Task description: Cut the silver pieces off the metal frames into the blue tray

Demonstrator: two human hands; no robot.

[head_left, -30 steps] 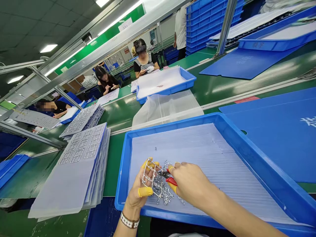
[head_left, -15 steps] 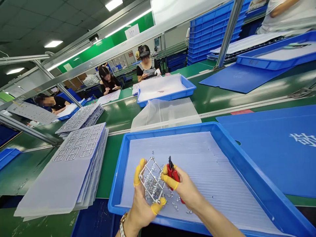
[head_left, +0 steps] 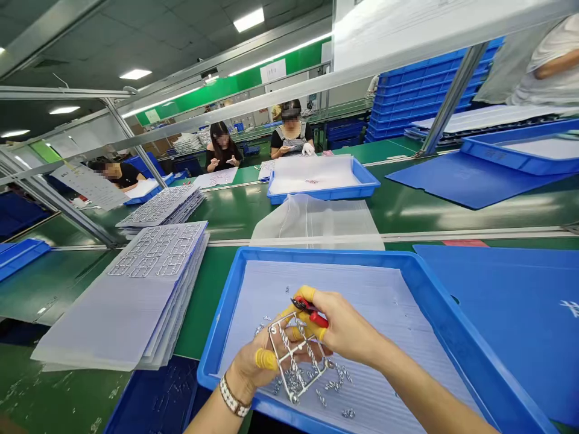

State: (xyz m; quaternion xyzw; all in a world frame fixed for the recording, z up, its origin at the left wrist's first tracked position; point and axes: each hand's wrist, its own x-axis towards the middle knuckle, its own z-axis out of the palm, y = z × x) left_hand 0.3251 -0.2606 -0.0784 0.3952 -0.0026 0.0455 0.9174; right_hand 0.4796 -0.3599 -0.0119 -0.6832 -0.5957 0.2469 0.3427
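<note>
"What's in that left hand (head_left: 257,361)?"

"A silvery frame (head_left: 297,349) strung with twisted strips (head_left: 294,365), pinched between thumb and fingers, tilted above the blue tray (head_left: 325,257)."

"And the right hand (head_left: 346,323)?"

"Curled snugly round red-handled nippers (head_left: 318,318), up by the frame's far edge (whether they touch it, I can't tell)."

"Those shiny bits underneath?"

"Loose twisted pieces (head_left: 335,384), scattered over the tray's pale lining (head_left: 371,301), some partly hidden behind the frame."
</note>
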